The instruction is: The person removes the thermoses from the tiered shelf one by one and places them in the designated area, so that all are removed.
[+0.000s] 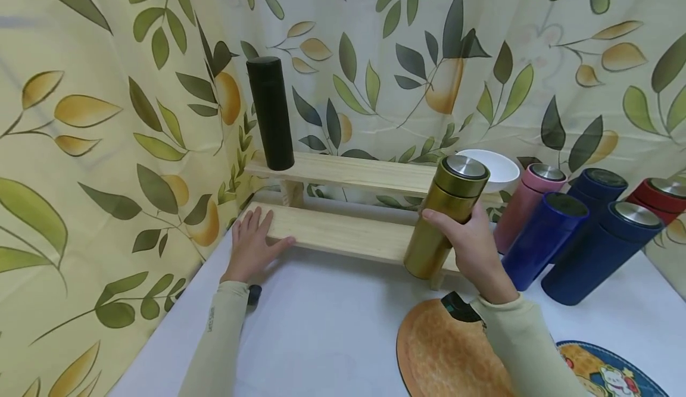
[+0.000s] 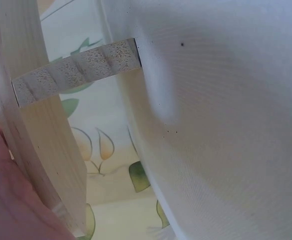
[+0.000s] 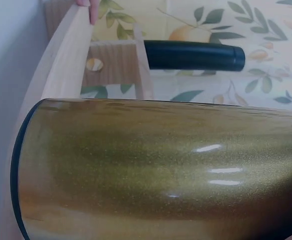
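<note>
My right hand (image 1: pixel 471 245) grips a gold thermos bottle (image 1: pixel 442 230) with a steel-topped lid, held tilted before the right part of a two-step wooden rack (image 1: pixel 343 235). In the right wrist view the gold bottle (image 3: pixel 155 165) fills the lower half. My left hand (image 1: pixel 253 245) rests on the left end of the lower shelf, fingers spread over the board. The left wrist view shows that shelf's edge (image 2: pixel 31 150) beside the palm. A black thermos bottle (image 1: pixel 271 114) stands on the left end of the upper shelf.
Pink (image 1: pixel 527 206), blue (image 1: pixel 546 239), navy (image 1: pixel 600 254) and red bottles (image 1: pixel 659 197) stand at the right. A white bowl (image 1: pixel 495 168) sits behind the gold bottle. A round brown mat (image 1: pixel 445 349) and a blue patterned mat (image 1: pixel 611 367) lie in front. Leaf-patterned curtain (image 1: pixel 364 16) surrounds the table.
</note>
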`<state>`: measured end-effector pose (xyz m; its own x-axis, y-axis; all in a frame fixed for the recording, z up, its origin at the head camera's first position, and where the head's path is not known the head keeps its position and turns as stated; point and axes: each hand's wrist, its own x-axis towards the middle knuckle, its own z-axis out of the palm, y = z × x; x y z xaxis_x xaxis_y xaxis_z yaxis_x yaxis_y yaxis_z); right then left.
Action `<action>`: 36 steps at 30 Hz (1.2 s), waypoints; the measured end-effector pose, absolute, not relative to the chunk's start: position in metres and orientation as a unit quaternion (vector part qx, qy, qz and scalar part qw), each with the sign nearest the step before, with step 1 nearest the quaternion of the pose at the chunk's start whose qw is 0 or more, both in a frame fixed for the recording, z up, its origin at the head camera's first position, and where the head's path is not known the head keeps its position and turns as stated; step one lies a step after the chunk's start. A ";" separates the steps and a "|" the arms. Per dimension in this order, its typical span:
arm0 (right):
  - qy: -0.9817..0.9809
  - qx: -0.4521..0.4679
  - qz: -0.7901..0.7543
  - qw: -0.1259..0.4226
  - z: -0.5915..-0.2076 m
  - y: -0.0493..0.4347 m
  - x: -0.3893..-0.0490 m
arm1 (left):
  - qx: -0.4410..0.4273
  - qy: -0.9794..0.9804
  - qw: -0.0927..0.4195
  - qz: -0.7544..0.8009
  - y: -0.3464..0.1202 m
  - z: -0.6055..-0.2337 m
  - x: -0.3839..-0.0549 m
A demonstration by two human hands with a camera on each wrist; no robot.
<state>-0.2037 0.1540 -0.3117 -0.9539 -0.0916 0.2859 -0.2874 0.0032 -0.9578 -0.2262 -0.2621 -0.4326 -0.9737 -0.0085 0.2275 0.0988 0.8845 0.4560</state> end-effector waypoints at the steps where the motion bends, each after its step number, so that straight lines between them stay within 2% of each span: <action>1: -0.705 0.134 0.692 0.074 -0.312 0.157 -0.202 | -0.024 -0.964 0.113 -0.240 -0.262 -0.433 -0.227; 10: -0.702 0.117 0.696 0.097 -0.320 0.192 -0.184 | -0.031 -0.965 0.114 -0.232 -0.263 -0.428 -0.227; 20: -0.700 0.163 0.684 0.120 -0.312 0.234 -0.171 | -0.029 -0.967 0.107 -0.229 -0.264 -0.431 -0.226; 28: -0.689 0.132 0.701 0.131 -0.301 0.254 -0.162 | -0.035 -0.965 0.119 -0.230 -0.266 -0.430 -0.225; 36: -0.652 0.097 0.731 0.177 -0.289 0.287 -0.149 | -0.037 -0.965 0.113 -0.235 -0.264 -0.430 -0.224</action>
